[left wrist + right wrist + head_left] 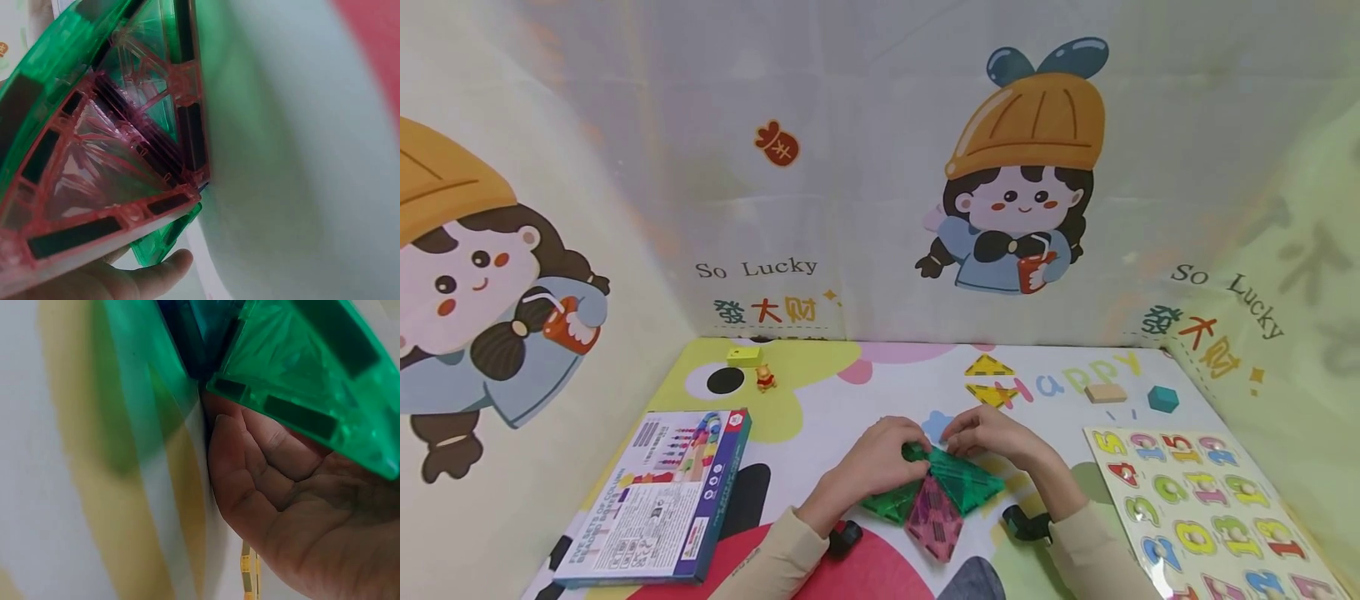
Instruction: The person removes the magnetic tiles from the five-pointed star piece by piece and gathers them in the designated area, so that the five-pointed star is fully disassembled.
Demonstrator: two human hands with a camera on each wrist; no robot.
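"So, what's near?"

"Box [651, 508] on L, no. board [1168, 512] on R. L hand [880, 458] pinches green tile [914, 452] by pink tile [934, 521] on mat [820, 442] — hides part of it."

"R hand [996, 435]?"

"By big green tile [967, 483] — can't tell its grip. R wrist cam shows blue bit [215, 328]; head cam doesn't."

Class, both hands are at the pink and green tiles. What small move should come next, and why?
I'd probably press the seams gently together before letting go. The left hand and right hand are already at the structure, and the pink tiles slant beside the right green tile, so it might fold if released. The two yellow triangles beyond can wait.
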